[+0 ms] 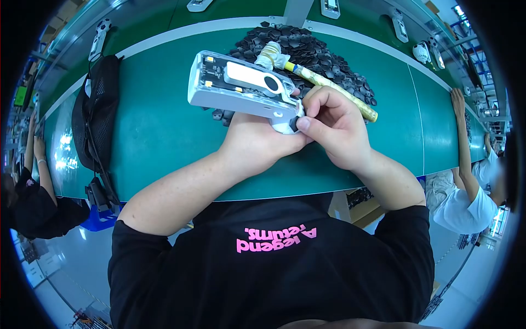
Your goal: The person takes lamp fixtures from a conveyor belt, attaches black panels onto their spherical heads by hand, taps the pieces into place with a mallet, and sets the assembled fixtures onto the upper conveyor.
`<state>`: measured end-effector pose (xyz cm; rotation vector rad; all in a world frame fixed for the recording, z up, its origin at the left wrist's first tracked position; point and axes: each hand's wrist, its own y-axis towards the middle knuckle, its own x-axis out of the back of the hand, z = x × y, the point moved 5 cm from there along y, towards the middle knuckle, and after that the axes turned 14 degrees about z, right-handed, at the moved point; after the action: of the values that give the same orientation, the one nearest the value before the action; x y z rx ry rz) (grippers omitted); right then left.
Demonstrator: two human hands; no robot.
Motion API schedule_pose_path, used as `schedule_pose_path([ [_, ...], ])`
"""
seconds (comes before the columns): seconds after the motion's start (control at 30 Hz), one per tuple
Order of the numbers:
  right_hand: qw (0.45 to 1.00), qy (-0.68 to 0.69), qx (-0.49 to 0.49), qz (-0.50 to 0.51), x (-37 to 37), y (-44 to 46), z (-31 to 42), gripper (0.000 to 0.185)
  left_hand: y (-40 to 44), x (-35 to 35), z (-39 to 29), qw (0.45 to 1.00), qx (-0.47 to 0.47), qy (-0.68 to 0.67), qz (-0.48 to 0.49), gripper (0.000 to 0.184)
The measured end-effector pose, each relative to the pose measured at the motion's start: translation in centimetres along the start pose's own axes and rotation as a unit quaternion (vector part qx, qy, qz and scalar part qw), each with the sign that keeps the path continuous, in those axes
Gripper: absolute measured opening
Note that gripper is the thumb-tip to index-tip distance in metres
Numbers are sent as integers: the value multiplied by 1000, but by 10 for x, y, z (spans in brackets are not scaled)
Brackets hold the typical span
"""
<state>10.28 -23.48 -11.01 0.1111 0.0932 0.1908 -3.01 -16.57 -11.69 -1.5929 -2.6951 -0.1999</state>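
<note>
My left hand (256, 140) is closed around the lower end of a white electronic device (233, 101). The device has a clear cover, and a circuit board, a white oblong part and a black round spot show through it. My right hand (342, 131) is at the same end, thumb and forefinger pinched on a small dark piece (294, 125) against the device. Fingers partly hide that piece. Just beyond lies a hammer (315, 81) with a wrapped head and a tape-covered handle, resting on a heap of small black pieces (296, 41).
A black mesh bag (98, 109) with a cable lies on the green table (159, 137) at left. Similar white devices (99, 38) stand on the shelf (241, 12) behind. Co-workers sit at both sides; one person's arm (462, 131) reaches onto the table at right.
</note>
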Motion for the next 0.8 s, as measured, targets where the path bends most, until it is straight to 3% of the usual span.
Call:
schedule_pose_path([
  [0.1,1000,1,24,-12,0,0,-1,16,0,2,-2,998,-5,56,2,65],
  [0.27,998,29,44,-42,-4,-2,-6,15,1,-1,0,998,-11,64,7,63],
  [0.37,997,-1,61,-51,-4,-4,-6,15,1,1,-4,1000,-4,28,-10,55],
  [0.63,996,-50,73,-16,4,-2,4,15,2,4,2,997,14,-72,5,62],
  [0.67,978,-177,104,-29,12,-2,15,16,2,7,3,997,13,-71,4,62],
  [0.73,891,-420,164,-53,24,-2,33,20,2,15,5,999,-13,-49,-4,62],
  [0.77,891,-419,169,-50,31,1,35,20,3,20,5,999,-27,-37,-9,62],
  [0.8,845,-514,126,-74,38,6,35,21,4,25,5,999,-30,-31,-14,62],
])
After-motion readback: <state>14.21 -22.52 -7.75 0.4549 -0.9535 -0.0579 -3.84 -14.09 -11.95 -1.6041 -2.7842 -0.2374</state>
